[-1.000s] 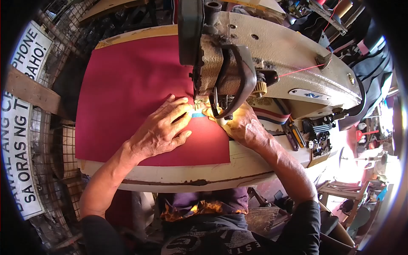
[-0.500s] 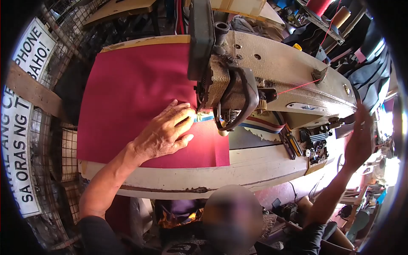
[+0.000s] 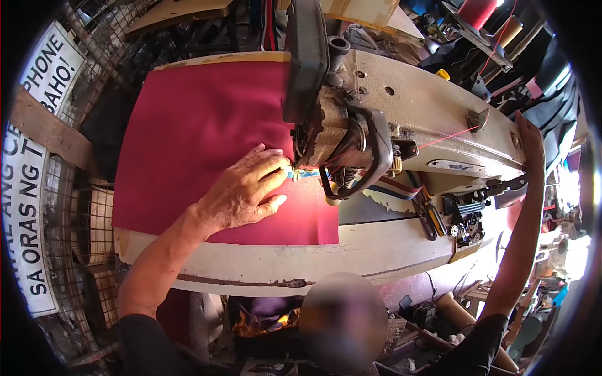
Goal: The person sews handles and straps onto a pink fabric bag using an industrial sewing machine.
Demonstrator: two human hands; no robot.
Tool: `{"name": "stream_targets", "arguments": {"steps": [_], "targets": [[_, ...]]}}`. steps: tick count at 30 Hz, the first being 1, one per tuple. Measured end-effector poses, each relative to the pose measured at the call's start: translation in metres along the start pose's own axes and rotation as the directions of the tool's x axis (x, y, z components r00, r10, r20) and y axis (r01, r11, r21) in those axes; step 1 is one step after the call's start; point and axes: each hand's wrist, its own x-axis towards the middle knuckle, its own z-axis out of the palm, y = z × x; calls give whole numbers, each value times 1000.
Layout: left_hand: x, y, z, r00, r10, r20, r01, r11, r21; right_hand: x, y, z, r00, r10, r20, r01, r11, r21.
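Observation:
Red fabric [image 3: 207, 125] lies flat on the sewing table, partly under the head of a sewing machine [image 3: 426, 100]. My left hand [image 3: 248, 188] rests on the fabric just left of the needle area, palm down with fingers spread. A striped ribbon [image 3: 395, 187] runs across beneath the machine, reaching the needle area near my left fingertips. My right hand [image 3: 528, 135] is at the far right end of the machine, by its wheel side; its fingers are too unclear to read. Red thread [image 3: 448, 136] stretches along the machine's arm.
Pliers and a screwdriver [image 3: 429, 214] lie on the table [image 3: 251, 260] under the machine arm, beside small metal parts [image 3: 465, 216]. Thread spools [image 3: 478, 12] stand at the upper right. A wire grid and a lettered sign [image 3: 31, 219] are at the left.
My right hand has moved up and inward to the machine's right end. My left hand stays on the fabric. The machine appears slightly farther right in view.

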Motion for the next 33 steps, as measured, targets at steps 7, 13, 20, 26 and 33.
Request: {"name": "stream_targets", "arguments": {"steps": [7, 13, 20, 26, 33], "targets": [[-1, -5, -2, 998, -2, 67, 2, 1000, 2, -9, -3, -2, 989, -145, 22, 145, 988, -43], [-3, -5, -2, 995, 4, 100, -4, 1000, -6, -11, 15, -9, 990, -79, 113, 75, 997, 32], [-2, -10, -1, 997, 12, 78, -7, 998, -61, -153, 165, 134, 842, 317, -437, 121, 678, 725], [0, -10, 1, 997, -13, 77, 18, 998, -64, -95, 76, 10, 748, -480, -458, 475, 869, -135], [0, -12, -1, 998, -1, 64, 5, 998, -58, -48, 56, -5, 831, -468, -301, 465, 881, -86]]}}
